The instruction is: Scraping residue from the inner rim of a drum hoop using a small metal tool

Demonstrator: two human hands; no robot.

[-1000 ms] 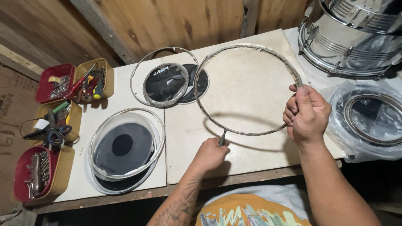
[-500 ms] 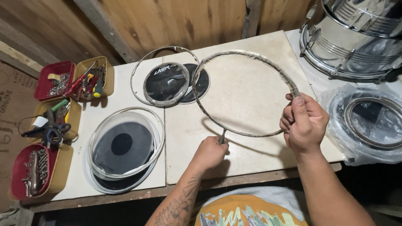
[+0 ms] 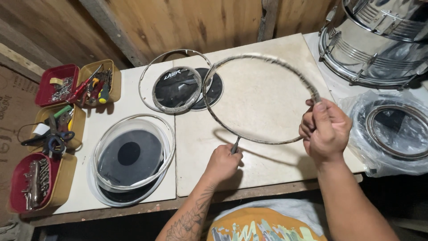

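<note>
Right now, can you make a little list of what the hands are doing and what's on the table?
left hand: grips a small tool touching the hoop's near edge
right hand: holds the hoop's right side
hoop: thin metal ring, lifted and tilted above the table
clear drumhead: black dot in the middle, left of the hands
black drumheads: two, behind the hoop
trays: red and yellow, with tools and screws, far left
drum: shiny, top right
bagged drumhead: right

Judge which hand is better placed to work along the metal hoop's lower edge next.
Probably the left. The left hand already holds a small tool against the bottom of the metal hoop, above the table. The right hand is clamped on the hoop's right side, holding it up tilted.
</note>
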